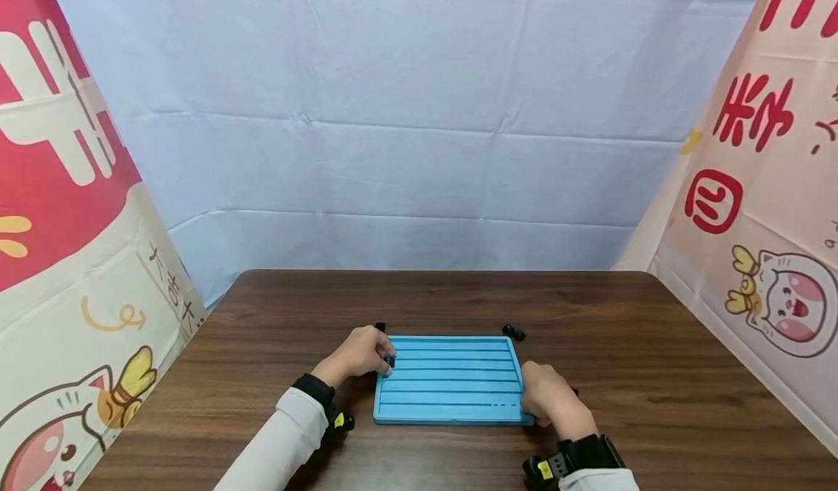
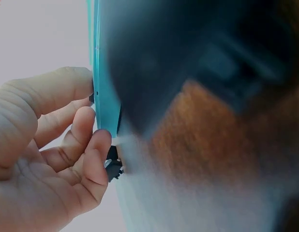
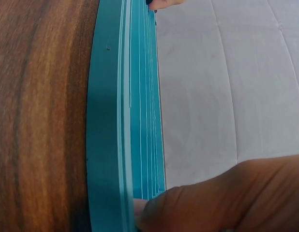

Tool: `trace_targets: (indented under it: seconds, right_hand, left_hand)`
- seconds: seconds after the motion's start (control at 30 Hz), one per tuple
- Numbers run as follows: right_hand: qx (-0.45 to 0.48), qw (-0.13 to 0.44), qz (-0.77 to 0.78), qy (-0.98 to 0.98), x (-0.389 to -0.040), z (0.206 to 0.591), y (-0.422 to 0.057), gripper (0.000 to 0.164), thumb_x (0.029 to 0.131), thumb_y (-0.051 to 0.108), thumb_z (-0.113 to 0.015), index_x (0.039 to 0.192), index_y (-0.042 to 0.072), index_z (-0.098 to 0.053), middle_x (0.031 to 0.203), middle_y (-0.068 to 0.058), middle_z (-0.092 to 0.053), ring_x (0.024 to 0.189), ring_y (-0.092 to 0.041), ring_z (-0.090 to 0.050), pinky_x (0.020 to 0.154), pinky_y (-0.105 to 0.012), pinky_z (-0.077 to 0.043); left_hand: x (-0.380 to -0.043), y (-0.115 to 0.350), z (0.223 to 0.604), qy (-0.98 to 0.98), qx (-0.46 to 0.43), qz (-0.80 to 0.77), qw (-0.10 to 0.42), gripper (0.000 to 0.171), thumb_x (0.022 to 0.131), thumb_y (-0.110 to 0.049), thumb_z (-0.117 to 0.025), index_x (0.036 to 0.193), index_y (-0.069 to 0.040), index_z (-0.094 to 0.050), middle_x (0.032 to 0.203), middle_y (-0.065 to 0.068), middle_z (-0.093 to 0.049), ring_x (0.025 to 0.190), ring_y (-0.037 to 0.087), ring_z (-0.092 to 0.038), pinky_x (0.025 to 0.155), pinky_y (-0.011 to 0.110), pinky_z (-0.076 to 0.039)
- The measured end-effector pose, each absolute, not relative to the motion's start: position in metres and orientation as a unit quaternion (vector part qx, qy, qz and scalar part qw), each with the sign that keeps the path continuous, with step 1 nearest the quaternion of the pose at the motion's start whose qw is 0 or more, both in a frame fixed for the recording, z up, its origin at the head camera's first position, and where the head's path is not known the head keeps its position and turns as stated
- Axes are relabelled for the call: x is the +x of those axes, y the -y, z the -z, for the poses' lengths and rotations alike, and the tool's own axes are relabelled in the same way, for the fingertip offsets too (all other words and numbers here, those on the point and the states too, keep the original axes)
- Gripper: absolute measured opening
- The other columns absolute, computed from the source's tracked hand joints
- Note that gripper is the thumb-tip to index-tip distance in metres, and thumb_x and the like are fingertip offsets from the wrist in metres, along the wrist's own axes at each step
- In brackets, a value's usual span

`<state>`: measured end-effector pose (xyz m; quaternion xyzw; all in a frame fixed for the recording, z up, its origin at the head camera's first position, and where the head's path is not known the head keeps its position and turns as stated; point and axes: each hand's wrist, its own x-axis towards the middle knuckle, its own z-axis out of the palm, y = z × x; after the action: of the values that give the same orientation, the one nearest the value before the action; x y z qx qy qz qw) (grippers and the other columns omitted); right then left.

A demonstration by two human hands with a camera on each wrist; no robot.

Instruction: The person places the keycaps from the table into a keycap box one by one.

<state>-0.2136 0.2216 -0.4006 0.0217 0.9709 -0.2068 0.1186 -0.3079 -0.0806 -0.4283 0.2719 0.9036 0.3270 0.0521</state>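
Note:
A flat blue tray (image 1: 452,387) with raised parallel ridges lies on the table. Over its upper left edge, my left hand (image 1: 358,353) pinches a small black piece (image 1: 390,361) between thumb and fingers. Most of that piece is hidden behind the thumb in the left wrist view, where the hand (image 2: 52,140) appears beside the tray's edge (image 2: 108,108). On the opposite side, my right hand (image 1: 548,395) grips the tray's right edge near the front corner. In the right wrist view its thumb (image 3: 188,205) lies over the rim (image 3: 125,121); the other fingers are hidden.
Small black parts (image 1: 513,332) lie behind the tray's back right corner. Another black part (image 1: 380,326) is near the back left corner. The brown wooden table (image 1: 452,298) ends at a pale hanging cloth (image 1: 406,113), with printed cloths on both sides.

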Motion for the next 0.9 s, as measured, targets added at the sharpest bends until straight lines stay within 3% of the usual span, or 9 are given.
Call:
trace_targets:
  seconds: [0.43, 0.73, 0.9]
  right_hand:
    - [0.022, 0.128, 0.212, -0.969, -0.216, 0.401, -0.222, 0.012, 0.079, -0.015, -0.057, 0.089, -0.008, -0.058, 0.071, -0.016, -0.050, 0.052, -0.021, -0.054, 0.042, -0.029, -0.046]
    - [0.021, 0.118, 0.202, -0.972, -0.217, 0.404, -0.223, 0.010, 0.079, -0.013, -0.057, 0.088, -0.008, -0.057, 0.071, -0.016, -0.051, 0.048, -0.019, -0.054, 0.041, -0.027, -0.045]
    - [0.021, 0.119, 0.201, -0.972, -0.217, 0.404, -0.224, 0.009, 0.079, -0.013, -0.057, 0.086, -0.007, -0.057, 0.069, -0.015, -0.051, 0.046, -0.019, -0.054, 0.040, -0.026, -0.044]
  left_hand:
    - [-0.304, 0.082, 0.424, -0.906, 0.291, -0.303, 0.043, 0.022, 0.077, -0.009, -0.076, 0.097, -0.003, -0.068, 0.082, 0.003, -0.059, 0.076, 0.017, -0.055, 0.066, 0.034, -0.048]
    - [-0.291, 0.083, 0.407, -0.931, 0.311, -0.192, -0.006, 0.029, 0.081, -0.023, -0.073, 0.105, -0.008, -0.068, 0.089, 0.006, -0.058, 0.075, 0.018, -0.052, 0.063, 0.036, -0.045]
    - [-0.283, 0.086, 0.398, -0.940, 0.309, -0.146, -0.017, 0.035, 0.080, -0.029, -0.074, 0.109, -0.011, -0.067, 0.106, 0.010, -0.058, 0.093, 0.026, -0.057, 0.071, 0.040, -0.047]
